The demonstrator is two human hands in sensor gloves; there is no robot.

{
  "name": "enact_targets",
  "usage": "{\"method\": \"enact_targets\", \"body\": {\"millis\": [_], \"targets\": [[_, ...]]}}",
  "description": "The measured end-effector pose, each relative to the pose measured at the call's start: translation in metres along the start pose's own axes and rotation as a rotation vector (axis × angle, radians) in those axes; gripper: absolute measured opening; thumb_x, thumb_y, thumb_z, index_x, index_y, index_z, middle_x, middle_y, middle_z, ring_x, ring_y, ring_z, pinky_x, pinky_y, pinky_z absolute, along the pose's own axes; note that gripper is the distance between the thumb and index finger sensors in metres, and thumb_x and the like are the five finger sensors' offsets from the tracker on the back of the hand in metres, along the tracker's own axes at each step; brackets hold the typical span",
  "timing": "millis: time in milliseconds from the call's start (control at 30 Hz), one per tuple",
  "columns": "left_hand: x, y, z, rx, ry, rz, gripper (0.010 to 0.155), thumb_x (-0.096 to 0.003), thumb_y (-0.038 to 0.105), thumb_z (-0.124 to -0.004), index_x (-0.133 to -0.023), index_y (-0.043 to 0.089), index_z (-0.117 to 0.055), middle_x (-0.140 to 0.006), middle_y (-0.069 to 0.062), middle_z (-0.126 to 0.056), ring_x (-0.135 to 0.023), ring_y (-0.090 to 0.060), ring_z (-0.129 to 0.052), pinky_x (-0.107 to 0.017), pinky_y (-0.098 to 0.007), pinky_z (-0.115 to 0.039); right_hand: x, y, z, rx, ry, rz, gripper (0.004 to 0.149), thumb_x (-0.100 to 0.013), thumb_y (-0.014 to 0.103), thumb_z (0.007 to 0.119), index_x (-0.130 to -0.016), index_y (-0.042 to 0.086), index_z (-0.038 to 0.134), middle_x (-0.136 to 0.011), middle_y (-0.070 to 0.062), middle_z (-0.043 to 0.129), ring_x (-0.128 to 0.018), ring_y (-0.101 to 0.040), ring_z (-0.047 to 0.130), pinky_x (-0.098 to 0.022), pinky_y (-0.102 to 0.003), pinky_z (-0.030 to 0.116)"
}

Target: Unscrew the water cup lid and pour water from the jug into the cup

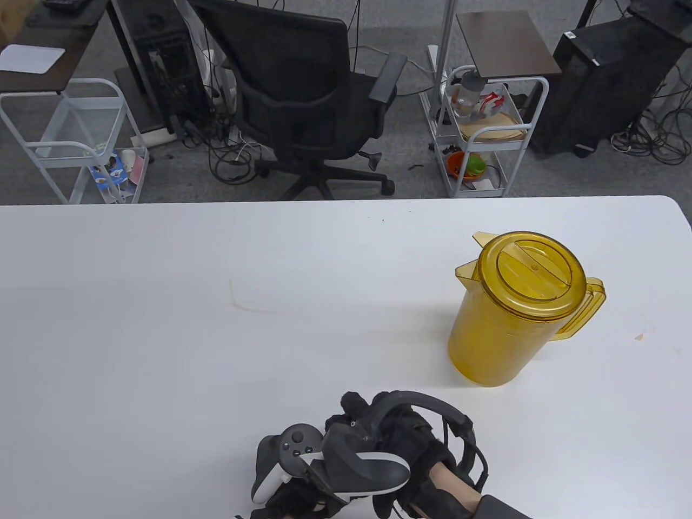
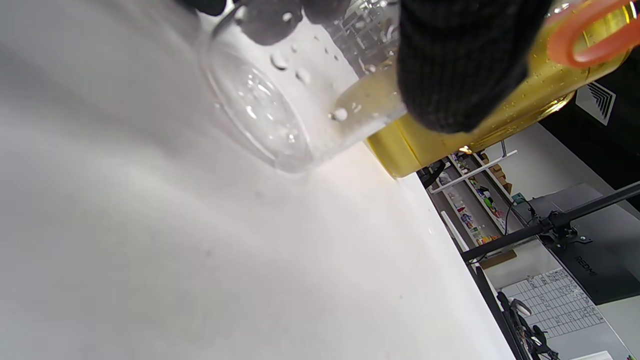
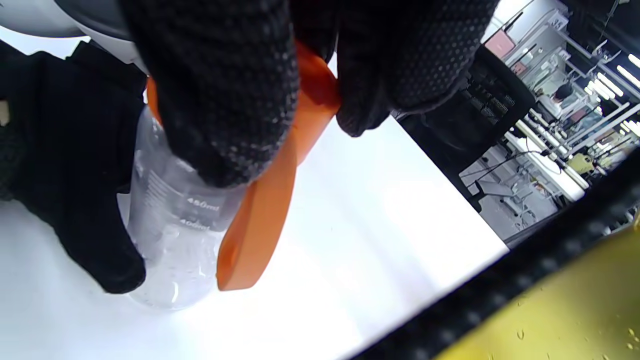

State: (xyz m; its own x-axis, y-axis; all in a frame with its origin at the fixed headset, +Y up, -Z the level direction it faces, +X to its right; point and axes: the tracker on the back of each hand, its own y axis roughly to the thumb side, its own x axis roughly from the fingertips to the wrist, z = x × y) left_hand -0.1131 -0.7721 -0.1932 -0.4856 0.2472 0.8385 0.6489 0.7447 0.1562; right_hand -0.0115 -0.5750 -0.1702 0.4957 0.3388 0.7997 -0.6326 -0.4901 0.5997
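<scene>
Clear plastic, beaded with droplets: the transparent water cup with printed volume marks stands upright on the white table, gripped round its body by the left hand, whose gloved fingers curl round the wall. The right hand sits directly above it, fingertips clenched on the orange screw lid; the lid's orange carry strap hangs down beside the cup. Beyond the right hand, further onto the table and well apart, stands the amber translucent plastic jug, lidded, handle to the right.
</scene>
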Motion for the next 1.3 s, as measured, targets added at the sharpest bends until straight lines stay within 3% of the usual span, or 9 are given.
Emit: {"method": "enact_targets", "body": {"millis": [167, 233, 333, 433, 533, 667, 900, 1033, 1300], "targets": [[0.0, 0.0, 0.0, 0.003, -0.005, 0.001, 0.11, -0.0352, 0.053, -0.095, -0.106, 0.029, -0.014, -0.118, 0.002, -0.036, -0.115, -0.029, -0.053, -0.085, -0.049, -0.047, -0.002, -0.004, -0.011, -0.05, 0.136, 0.125, 0.108, -0.029, 0.056, 0.092, -0.112, 0.037, 0.025, -0.124, -0.004, 0.03, -0.105, -0.033, 0.071, -0.075, -0.051, 0.063], [0.0, 0.0, 0.0, 0.003, -0.006, 0.001, 0.111, -0.0351, 0.053, -0.095, -0.106, 0.029, -0.014, -0.118, 0.002, -0.036, -0.115, -0.029, -0.053, -0.085, -0.049, -0.047, -0.004, -0.009, -0.016, -0.133, 0.163, 0.207, 0.1, -0.033, 0.07, 0.066, -0.114, 0.032, 0.021, -0.124, -0.008, 0.036, -0.102, -0.033, 0.074, -0.073, -0.049, 0.066], [0.0, 0.0, 0.0, 0.002, -0.008, 0.002, 0.11, -0.0351, 0.053, -0.095, -0.106, 0.029, -0.014, -0.118, 0.002, -0.036, -0.115, -0.029, -0.053, -0.085, -0.049, -0.047, -0.013, -0.008, -0.011, -0.272, 0.15, 0.35, 0.097, -0.035, 0.069, 0.063, -0.116, 0.023, 0.035, -0.117, -0.016, 0.057, -0.091, -0.036, 0.086, -0.066, -0.049, 0.074], [0.0, 0.0, 0.0, 0.004, -0.01, 0.002, 0.11, -0.0351, 0.053, -0.095, -0.106, 0.028, -0.014, -0.118, 0.002, -0.036, -0.115, -0.029, -0.053, -0.086, -0.049, -0.046, -0.016, -0.004, -0.007, -0.258, 0.186, 0.401, 0.097, -0.035, 0.071, 0.061, -0.115, 0.02, 0.042, -0.113, -0.017, 0.066, -0.085, -0.033, 0.093, -0.062, -0.046, 0.079], [0.0, 0.0, 0.0, 0.005, -0.012, 0.001, 0.11, -0.0351, 0.053, -0.095, -0.106, 0.028, -0.014, -0.118, 0.002, -0.035, -0.115, -0.029, -0.053, -0.086, -0.049, -0.046, -0.02, -0.006, 0.0, -0.379, 0.245, 0.376, 0.095, -0.034, 0.07, 0.064, -0.114, 0.021, 0.046, -0.112, -0.015, 0.067, -0.086, -0.031, 0.092, -0.064, -0.045, 0.078], [-0.001, 0.0, -0.001, 0.004, -0.02, -0.002, 0.11, -0.0351, 0.053, -0.095, -0.106, 0.029, -0.014, -0.118, 0.002, -0.035, -0.115, -0.029, -0.053, -0.086, -0.05, -0.045, -0.024, -0.015, 0.001, -0.5, 0.258, 0.357, 0.091, -0.036, 0.065, 0.077, -0.112, 0.02, 0.053, -0.108, -0.015, 0.072, -0.083, -0.031, 0.093, -0.063, -0.045, 0.08], [-0.001, 0.0, -0.001, -0.003, -0.022, -0.001, 0.11, -0.0349, 0.054, -0.094, -0.106, 0.028, -0.014, -0.118, 0.002, -0.036, -0.115, -0.03, -0.052, -0.086, -0.05, -0.045, -0.023, -0.006, -0.01, -0.405, 0.277, 0.128, 0.085, -0.039, 0.044, 0.094, -0.111, 0.029, 0.05, -0.119, -0.009, 0.053, -0.101, -0.042, 0.073, -0.072, -0.054, 0.069], [-0.001, 0.0, -0.001, -0.005, -0.021, 0.001, 0.11, -0.035, 0.054, -0.094, -0.106, 0.028, -0.014, -0.118, 0.002, -0.035, -0.114, -0.03, -0.053, -0.086, -0.05, -0.045, -0.02, 0.006, -0.01, -0.1, 0.2, -0.092, 0.086, -0.038, 0.038, 0.097, -0.109, 0.032, 0.047, -0.12, -0.004, 0.048, -0.107, -0.039, 0.067, -0.075, -0.054, 0.067], [-0.001, 0.0, -0.001, -0.003, -0.025, 0.001, 0.11, -0.035, 0.054, -0.094, -0.106, 0.028, -0.014, -0.118, 0.001, -0.035, -0.114, -0.03, -0.052, -0.086, -0.049, -0.044, -0.012, 0.001, -0.011, -0.137, 0.161, -0.08, 0.087, -0.04, 0.039, 0.096, -0.109, 0.029, 0.044, -0.12, -0.006, 0.046, -0.106, -0.04, 0.066, -0.075, -0.055, 0.066]]}}
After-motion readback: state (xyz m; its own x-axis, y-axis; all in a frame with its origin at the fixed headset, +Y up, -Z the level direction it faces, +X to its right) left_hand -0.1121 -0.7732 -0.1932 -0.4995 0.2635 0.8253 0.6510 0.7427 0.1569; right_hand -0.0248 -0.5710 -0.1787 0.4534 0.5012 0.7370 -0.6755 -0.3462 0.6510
